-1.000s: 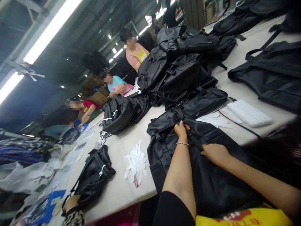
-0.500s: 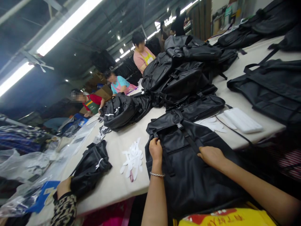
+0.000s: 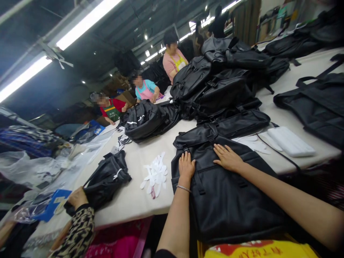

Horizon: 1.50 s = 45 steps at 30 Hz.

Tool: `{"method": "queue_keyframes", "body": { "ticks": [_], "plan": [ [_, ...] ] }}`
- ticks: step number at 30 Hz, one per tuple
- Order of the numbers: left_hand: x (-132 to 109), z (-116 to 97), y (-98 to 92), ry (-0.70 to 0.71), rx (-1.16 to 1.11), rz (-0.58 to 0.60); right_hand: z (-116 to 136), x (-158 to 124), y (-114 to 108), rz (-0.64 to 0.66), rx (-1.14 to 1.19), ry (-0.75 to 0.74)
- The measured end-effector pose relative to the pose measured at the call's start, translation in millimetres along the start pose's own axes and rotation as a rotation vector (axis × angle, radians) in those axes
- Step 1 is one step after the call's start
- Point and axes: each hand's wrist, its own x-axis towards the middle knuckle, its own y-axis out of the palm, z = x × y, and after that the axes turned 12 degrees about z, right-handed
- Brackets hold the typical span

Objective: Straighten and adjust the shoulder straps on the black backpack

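A black backpack [image 3: 228, 200] lies flat on the white table [image 3: 150, 154] right in front of me, hanging a little over the near edge. My left hand [image 3: 186, 166], a thin bracelet at its wrist, rests flat on the bag's upper left with fingers stretched out. My right hand [image 3: 228, 156] lies flat and spread on the bag just below its rolled top flap. Neither hand holds anything.
A pile of black backpacks [image 3: 215, 82] rises behind. White paper pieces [image 3: 155, 174] lie to the left, a white foam pad [image 3: 291, 141] to the right. A co-worker's hand [image 3: 77, 197] holds a small black bag [image 3: 109, 179]. Several people work along the far side.
Both hands have left the strap and bag edge and now lie flat and open on the bag's front. The view has swung a little to the left.
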Motion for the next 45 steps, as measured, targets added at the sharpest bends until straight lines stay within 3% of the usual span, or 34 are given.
{"method": "queue_keyframes", "body": {
  "ticks": [4, 9, 15, 20, 23, 27, 31, 38, 42, 45],
  "plan": [
    [0, 4, -11.2, -0.041, -0.283, -0.008, 1, -3, 1, 0.021, -0.023, 0.011],
    [-15, 10, -29.8, -0.061, -0.519, -0.117, 3, -15, -8, 0.020, -0.006, 0.007],
    [-48, 9, -37.0, 0.018, -0.158, -0.101, 18, -57, -5, 0.003, 0.003, 0.006],
    [-96, -24, -27.2, 0.109, 0.159, 0.035, 49, -92, -21, 0.077, 0.109, -0.053],
    [-126, -38, -16.1, 0.112, 0.236, 0.096, 76, -105, -34, 0.144, 0.229, -0.140],
    [-146, -29, -5.1, 0.108, 0.239, 0.057, 102, -116, -46, 0.211, 0.341, -0.241],
    [-152, -16, -5.2, 0.170, 0.199, 0.056, 96, -115, -59, 0.304, 0.492, -0.230],
    [-158, -28, -14.0, 0.141, 0.110, 0.127, 39, -94, -71, 0.257, 0.590, 0.182],
    [-166, -35, -13.1, 0.114, 0.030, 0.144, 42, -84, -65, 0.251, 0.582, 0.132],
    [-165, -39, -7.8, 0.012, -0.001, 0.039, 62, -61, -58, 0.182, 0.607, 0.013]
  ]
}}
